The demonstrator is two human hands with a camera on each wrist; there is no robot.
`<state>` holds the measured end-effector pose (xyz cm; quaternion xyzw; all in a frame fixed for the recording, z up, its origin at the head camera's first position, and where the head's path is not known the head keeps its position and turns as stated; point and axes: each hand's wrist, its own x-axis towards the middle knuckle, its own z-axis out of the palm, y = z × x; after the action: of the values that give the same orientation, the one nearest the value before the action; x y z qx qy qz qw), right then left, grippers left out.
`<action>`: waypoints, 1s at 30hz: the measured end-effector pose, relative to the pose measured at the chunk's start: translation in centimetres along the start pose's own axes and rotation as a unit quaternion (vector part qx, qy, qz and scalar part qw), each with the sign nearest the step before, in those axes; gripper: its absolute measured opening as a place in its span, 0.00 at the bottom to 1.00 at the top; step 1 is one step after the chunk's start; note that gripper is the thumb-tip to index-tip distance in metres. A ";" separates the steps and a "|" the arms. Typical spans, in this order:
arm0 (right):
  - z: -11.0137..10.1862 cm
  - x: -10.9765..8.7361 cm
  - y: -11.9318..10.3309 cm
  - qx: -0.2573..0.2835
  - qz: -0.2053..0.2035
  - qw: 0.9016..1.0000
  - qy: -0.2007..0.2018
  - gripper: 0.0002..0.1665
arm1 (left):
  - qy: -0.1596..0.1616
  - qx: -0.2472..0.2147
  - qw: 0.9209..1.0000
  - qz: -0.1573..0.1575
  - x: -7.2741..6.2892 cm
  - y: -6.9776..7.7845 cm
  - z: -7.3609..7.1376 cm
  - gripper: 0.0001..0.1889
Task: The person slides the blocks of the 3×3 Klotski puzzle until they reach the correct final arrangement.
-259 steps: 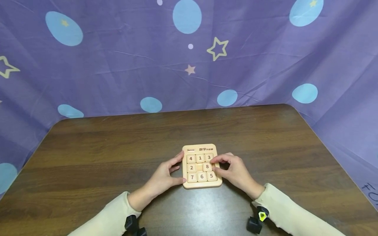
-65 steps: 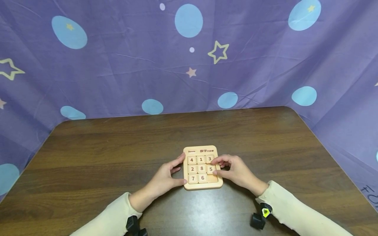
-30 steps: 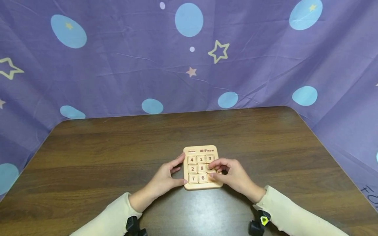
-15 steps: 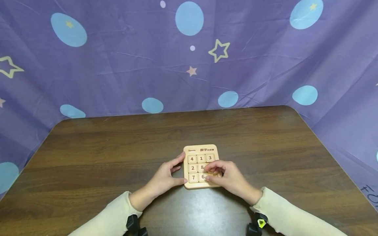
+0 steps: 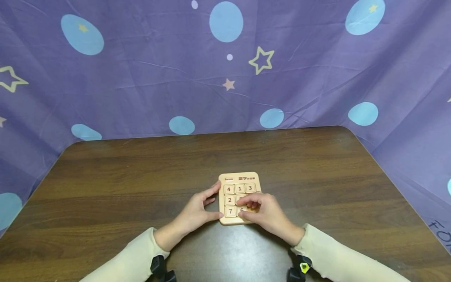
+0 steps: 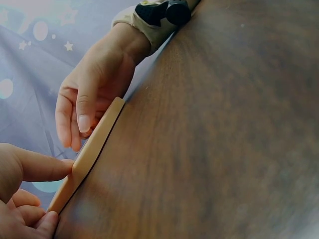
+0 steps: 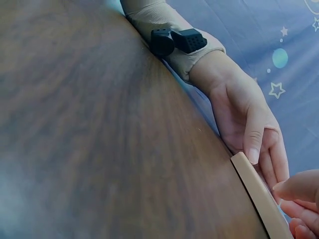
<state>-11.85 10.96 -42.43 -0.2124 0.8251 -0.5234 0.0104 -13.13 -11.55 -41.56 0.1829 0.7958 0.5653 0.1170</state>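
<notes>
In the head view we have the wooden number board (image 5: 235,179) flat on the brown table (image 5: 141,168), just right of centre in the lower half of the frame. Against its left edge we see the left hand (image 5: 193,211), thumb and forefinger spread wide along the rim. The right hand (image 5: 269,213) reaches in over the numbered tiles (image 5: 230,200), thumb and forefinger parted; whether they touch one, we cannot tell. We read 4, 1, 3 across the top row, then 2 and 7 below the 4! Over to the left wrist view: the board slants up from lower left, left hand at its lower end, right hand at upper left. On the right wrist view, we find the board at lower right, the right hand cut by the frame edge
</notes>
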 end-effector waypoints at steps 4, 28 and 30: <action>0.2 0.1 0.0 -0.025 -0.006 1.000 0.008 0.13 | 0.000 0.001 1.000 -0.002 0.0 0.0 0.0 0.41; 1.0 0.2 -0.6 -0.067 -0.012 0.997 0.030 0.15 | -0.001 -0.004 1.000 -0.012 0.0 0.0 0.0 0.41; 1.0 0.2 -0.6 -0.069 -0.013 0.997 0.030 0.15 | -0.002 -0.003 1.000 -0.011 -0.1 0.0 0.0 0.41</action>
<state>-11.63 9.82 -42.32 -0.2072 0.8563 -0.4717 -0.0354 -13.07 -11.55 -41.56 0.1745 0.7958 0.5661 0.1252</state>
